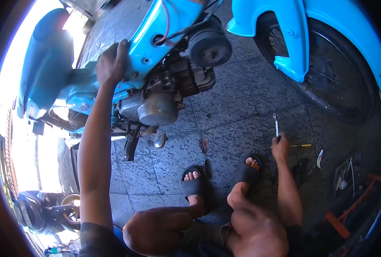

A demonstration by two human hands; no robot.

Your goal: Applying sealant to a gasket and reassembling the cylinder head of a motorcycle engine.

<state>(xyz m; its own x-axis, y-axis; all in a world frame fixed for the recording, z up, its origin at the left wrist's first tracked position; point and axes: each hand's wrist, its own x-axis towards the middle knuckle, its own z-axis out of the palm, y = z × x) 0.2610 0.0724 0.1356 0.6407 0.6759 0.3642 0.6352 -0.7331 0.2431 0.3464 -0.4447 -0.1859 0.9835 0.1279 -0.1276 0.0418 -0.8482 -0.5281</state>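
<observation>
My left hand (111, 65) grips the blue body frame (149, 38) of a motorbike, just behind a hole with a red wire near it. Below that hand hangs the engine (158, 109), its round metal cover facing me. A round black part (209, 47) sits ahead of the engine. My right hand (280, 149) is low over the floor on the right, closed around a silver wrench (276, 124) whose ring end points away from me. Beside this hand a yellow-handled screwdriver (301, 145) lies on the tiles.
The spoked front wheel (327, 79) stands at the upper right under a blue fender. A small white strip (319, 158) lies near the screwdriver. Red metal tool-box parts (355, 207) are at the lower right. Another motorbike (49, 210) stands at the lower left. My sandalled feet rest on dark tiles.
</observation>
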